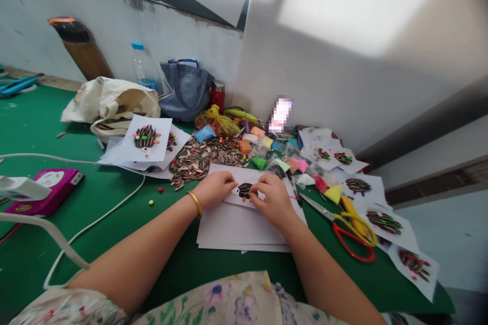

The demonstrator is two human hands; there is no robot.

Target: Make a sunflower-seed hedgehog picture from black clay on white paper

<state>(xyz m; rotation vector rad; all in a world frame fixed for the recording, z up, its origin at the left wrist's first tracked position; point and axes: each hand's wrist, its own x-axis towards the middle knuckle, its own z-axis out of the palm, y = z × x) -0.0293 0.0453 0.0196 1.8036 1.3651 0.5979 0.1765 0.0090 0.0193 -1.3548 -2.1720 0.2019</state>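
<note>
Floral clothing (232, 299) shows nearest, before a stack of white paper (244, 228) on the green table (160, 244). On the sheet on top, between both hands, lies a figure of dark striped seeds (244, 190). The left hand (215, 190) brings thumb and forefinger together beside its pale head; whether they pinch anything cannot be told. The right hand (272, 198) bends its fingertips in at the seeds, their grip unclear. Scissors (331, 215) lie rightward. Beyond are loose seeds (206, 157), coloured packets (245, 147) and a blue bag (186, 94)
</note>
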